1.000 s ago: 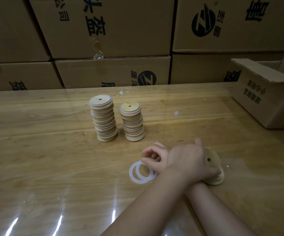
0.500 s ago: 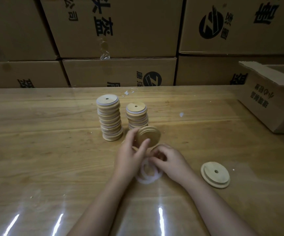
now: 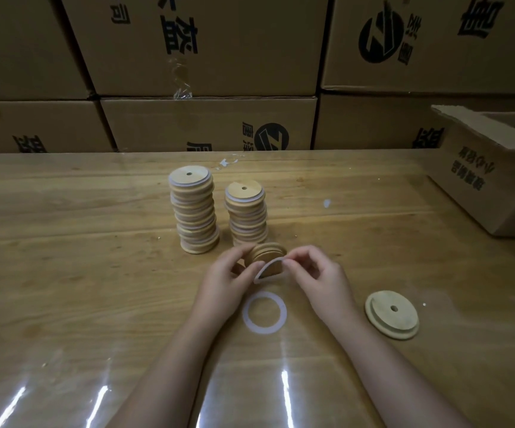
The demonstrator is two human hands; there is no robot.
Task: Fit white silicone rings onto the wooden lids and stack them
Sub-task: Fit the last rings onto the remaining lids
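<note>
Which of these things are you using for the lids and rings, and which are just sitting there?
Using:
left hand
right hand
held lid
held ring
spare ring
loose lid
two lid stacks

Just there:
open carton
stacked boxes

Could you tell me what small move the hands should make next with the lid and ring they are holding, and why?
Probably the right hand should draw the white ring further around the rim of the wooden lid, which the left hand holds tilted on edge. The ring appears to cover only part of the lid's edge, so it does not look seated yet.
</note>
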